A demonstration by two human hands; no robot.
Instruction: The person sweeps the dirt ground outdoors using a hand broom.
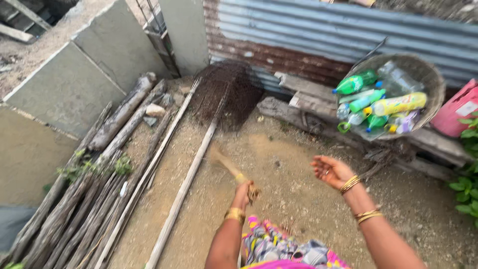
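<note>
My left hand (243, 192) is closed around the bound end of a straw hand broom (226, 163), whose blurred bristles point up and left over the sandy ground (298, 199). My right hand (331, 171) hangs open, palm up, to the right of the broom, holding nothing. Gold bangles sit on both wrists. A bright patterned garment (279, 246) shows below my arms.
Logs and poles (99, 199) lie along the left by a concrete slab (74, 74). A long bamboo pole (186, 179) runs up to a wire mesh cage (226, 92). A woven basket (428, 74) of plastic bottles leans on planks and corrugated sheeting; a pink container (455, 107) and leaves at right.
</note>
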